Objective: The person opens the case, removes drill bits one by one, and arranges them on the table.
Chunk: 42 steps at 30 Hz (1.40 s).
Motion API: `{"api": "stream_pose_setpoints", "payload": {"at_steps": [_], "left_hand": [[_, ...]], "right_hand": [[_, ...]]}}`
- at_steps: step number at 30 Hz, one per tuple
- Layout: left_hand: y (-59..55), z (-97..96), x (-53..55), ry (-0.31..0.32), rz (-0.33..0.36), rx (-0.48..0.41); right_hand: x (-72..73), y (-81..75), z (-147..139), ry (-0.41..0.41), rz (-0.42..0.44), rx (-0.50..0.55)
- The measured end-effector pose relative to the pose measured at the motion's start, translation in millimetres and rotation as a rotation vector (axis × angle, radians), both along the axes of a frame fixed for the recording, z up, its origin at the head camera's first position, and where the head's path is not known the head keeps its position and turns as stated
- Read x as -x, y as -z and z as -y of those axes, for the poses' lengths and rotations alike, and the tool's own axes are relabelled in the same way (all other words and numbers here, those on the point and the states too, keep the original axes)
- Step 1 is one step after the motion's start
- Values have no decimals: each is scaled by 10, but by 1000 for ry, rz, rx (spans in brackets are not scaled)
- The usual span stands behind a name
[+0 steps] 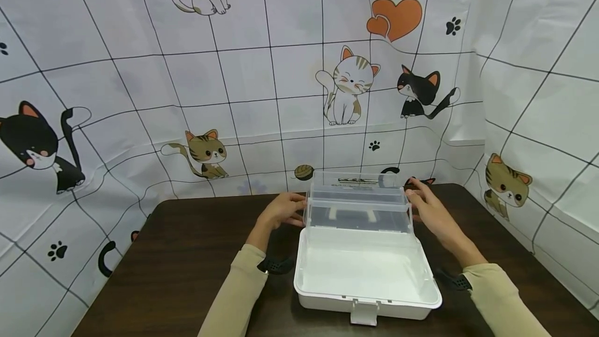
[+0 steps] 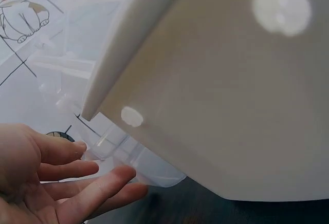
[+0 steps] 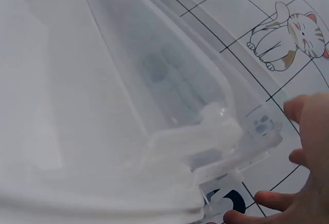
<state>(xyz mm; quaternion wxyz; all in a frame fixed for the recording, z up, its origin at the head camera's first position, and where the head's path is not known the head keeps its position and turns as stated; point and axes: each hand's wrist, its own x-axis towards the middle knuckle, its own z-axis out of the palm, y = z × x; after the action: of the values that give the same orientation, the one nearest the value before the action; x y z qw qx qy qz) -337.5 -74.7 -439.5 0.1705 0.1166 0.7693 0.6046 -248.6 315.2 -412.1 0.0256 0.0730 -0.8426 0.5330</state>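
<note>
A white plastic storage box (image 1: 365, 269) stands on the table with its clear lid (image 1: 357, 196) swung up at the back. The inside of its tray is bare white, and a white latch (image 1: 364, 312) hangs at the front. At the lid's left edge is my left hand (image 1: 283, 209), with fingers extended; in the left wrist view they are spread beside the clear plastic (image 2: 154, 167). My right hand (image 1: 432, 217) is at the lid's right edge. The right wrist view shows its fingers (image 3: 277, 201) spread apart beside the lid's corner.
The dark brown table (image 1: 196, 264) extends on both sides of the box. A white sheet (image 1: 299, 87) with grid lines and cartoon cats hangs behind it and along the right. Dark bands (image 1: 278, 265) circle both wrists.
</note>
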Motion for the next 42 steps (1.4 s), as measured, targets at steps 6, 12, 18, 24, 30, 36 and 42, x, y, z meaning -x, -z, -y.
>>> {"api": "stream_pose_setpoints", "payload": {"at_steps": [6,12,18,24,30,36,42], "left_hand": [[-4,-13,-2,1,-14,24],[-12,-33,2,-11,-24,57],[-111,-89,-1,-71,-102,67],[-372,-78,-20,-233,-246,13],[-706,-114,-27,-263,-485,29],[-937,-340,108,105,-731,328],[-982,-608,326,380,-813,611]], "right_hand": [[-6,-36,51,-148,22,-55],[-18,-15,60,-175,92,4],[-7,11,40,-182,122,35],[-1,27,49,-172,128,40],[6,51,69,-181,129,25],[6,63,66,-186,123,23],[2,68,53,-179,125,27]]}}
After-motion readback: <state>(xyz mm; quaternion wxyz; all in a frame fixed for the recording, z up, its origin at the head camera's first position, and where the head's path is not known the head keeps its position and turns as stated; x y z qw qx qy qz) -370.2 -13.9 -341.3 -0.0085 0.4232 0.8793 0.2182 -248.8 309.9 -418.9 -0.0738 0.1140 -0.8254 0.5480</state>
